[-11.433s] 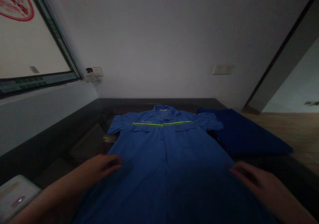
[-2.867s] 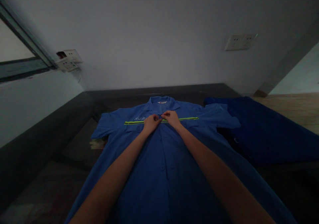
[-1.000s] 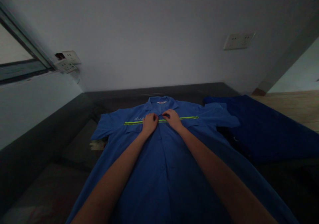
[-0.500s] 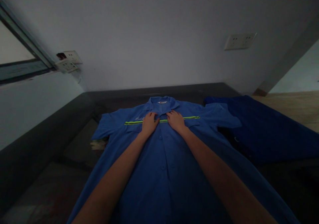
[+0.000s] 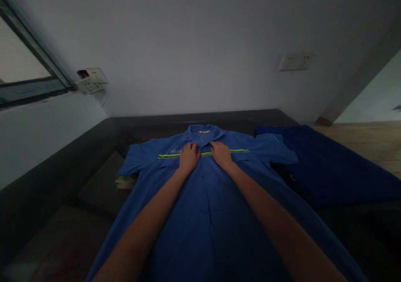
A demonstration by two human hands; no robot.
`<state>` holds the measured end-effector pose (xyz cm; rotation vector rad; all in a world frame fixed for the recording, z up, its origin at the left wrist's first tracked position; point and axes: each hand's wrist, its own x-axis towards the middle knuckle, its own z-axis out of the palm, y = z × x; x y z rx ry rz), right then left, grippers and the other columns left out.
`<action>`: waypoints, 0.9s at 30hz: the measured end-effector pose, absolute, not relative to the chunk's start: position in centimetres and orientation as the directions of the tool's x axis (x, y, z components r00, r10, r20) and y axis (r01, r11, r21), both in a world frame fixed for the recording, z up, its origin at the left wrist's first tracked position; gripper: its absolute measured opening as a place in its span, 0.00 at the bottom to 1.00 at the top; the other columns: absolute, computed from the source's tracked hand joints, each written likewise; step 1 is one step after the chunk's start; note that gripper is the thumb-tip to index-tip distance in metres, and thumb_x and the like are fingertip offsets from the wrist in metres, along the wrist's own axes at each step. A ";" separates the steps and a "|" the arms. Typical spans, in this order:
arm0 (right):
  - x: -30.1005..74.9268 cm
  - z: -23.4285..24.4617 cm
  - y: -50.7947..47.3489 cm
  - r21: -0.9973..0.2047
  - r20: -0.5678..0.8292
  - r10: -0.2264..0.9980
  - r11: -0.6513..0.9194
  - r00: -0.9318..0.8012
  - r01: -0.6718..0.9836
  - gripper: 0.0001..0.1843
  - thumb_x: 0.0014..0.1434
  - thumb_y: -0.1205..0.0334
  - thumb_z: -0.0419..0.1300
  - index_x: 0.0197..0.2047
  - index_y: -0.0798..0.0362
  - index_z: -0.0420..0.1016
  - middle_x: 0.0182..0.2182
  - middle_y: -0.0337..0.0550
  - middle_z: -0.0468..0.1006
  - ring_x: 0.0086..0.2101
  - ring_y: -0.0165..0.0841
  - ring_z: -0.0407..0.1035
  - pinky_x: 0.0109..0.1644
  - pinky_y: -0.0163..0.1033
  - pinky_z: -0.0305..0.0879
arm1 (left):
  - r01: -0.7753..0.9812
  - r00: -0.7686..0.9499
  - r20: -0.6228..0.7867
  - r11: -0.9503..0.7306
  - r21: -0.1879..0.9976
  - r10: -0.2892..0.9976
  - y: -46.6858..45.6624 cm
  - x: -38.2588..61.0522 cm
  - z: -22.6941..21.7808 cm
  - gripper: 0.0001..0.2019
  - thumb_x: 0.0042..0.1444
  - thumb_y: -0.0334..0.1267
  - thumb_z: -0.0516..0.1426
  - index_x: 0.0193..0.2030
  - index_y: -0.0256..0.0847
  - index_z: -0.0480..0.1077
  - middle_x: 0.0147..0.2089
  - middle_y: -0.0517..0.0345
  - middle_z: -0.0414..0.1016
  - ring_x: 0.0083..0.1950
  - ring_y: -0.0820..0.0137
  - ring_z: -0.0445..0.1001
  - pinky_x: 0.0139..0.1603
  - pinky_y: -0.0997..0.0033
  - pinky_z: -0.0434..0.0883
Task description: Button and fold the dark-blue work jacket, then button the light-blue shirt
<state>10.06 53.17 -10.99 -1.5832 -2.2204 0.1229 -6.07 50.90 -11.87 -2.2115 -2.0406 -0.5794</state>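
Note:
A blue short-sleeved work shirt (image 5: 175,198) lies spread out front side up, its collar at the far end. A yellow-green stripe (image 5: 239,151) crosses its chest, and buttons run down the front. My left hand (image 5: 189,158) rests on the chest beside the front opening, fingers extended and thumb apart. Across the opening, my right hand (image 5: 221,153) touches the other side just below the collar, its fingers slightly bent. Both palms face the cloth, so what lies beneath them is hidden.
Dark blue folded cloth (image 5: 326,165) lies on the right, partly under the shirt's sleeve. Under the left sleeve a small pale stack (image 5: 125,183) shows. The dark raised edge (image 5: 194,117) runs along the wall, which has sockets (image 5: 296,61). A window (image 5: 28,64) is at left.
The view has shifted slightly, with the wall sockets a little lower in it. Both hands remain at almost the same places on the shirt.

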 end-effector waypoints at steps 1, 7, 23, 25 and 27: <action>10.0 -10.7 52.8 -0.308 0.274 0.922 0.355 -0.275 0.883 0.18 0.64 0.65 0.49 0.56 0.55 0.69 0.49 0.55 0.74 0.49 0.42 0.67 0.53 0.45 0.59 | 0.976 0.039 0.328 -0.107 0.192 0.944 50.9 -6.0 -11.8 0.14 0.61 0.43 0.52 0.52 0.43 0.65 0.55 0.49 0.66 0.55 0.59 0.65 0.52 0.61 0.63; 10.2 -9.6 47.7 -0.315 0.287 0.883 0.454 -0.372 0.833 0.21 0.63 0.65 0.51 0.59 0.58 0.66 0.53 0.53 0.71 0.53 0.40 0.64 0.57 0.43 0.59 | 0.982 0.043 0.336 -0.102 0.160 0.941 50.3 -6.0 -11.2 0.14 0.61 0.44 0.50 0.50 0.42 0.66 0.52 0.48 0.68 0.54 0.59 0.66 0.52 0.61 0.63; 11.6 -12.1 40.4 -0.273 0.187 0.831 0.556 -0.524 0.785 0.28 0.65 0.54 0.48 0.65 0.56 0.58 0.64 0.53 0.56 0.64 0.42 0.47 0.66 0.55 0.43 | 0.955 0.182 0.209 -0.223 0.197 0.961 44.7 -7.6 -13.0 0.25 0.62 0.50 0.46 0.66 0.55 0.55 0.70 0.58 0.53 0.70 0.58 0.48 0.68 0.49 0.44; 11.6 -12.2 40.4 -0.276 0.181 0.831 0.556 -0.526 0.784 0.28 0.65 0.53 0.48 0.65 0.57 0.58 0.65 0.53 0.56 0.64 0.42 0.47 0.66 0.55 0.42 | 0.954 0.181 0.202 -0.222 0.202 0.963 45.0 -7.6 -13.0 0.25 0.62 0.51 0.46 0.66 0.55 0.55 0.69 0.57 0.53 0.70 0.58 0.48 0.68 0.48 0.43; 11.7 -12.2 40.5 -0.293 0.173 0.830 0.558 -0.530 0.777 0.28 0.65 0.53 0.48 0.65 0.57 0.58 0.65 0.53 0.56 0.64 0.43 0.47 0.66 0.55 0.42 | 0.951 0.180 0.203 -0.223 0.214 0.963 45.0 -7.6 -12.8 0.25 0.62 0.50 0.46 0.66 0.54 0.55 0.69 0.56 0.54 0.70 0.58 0.48 0.67 0.47 0.43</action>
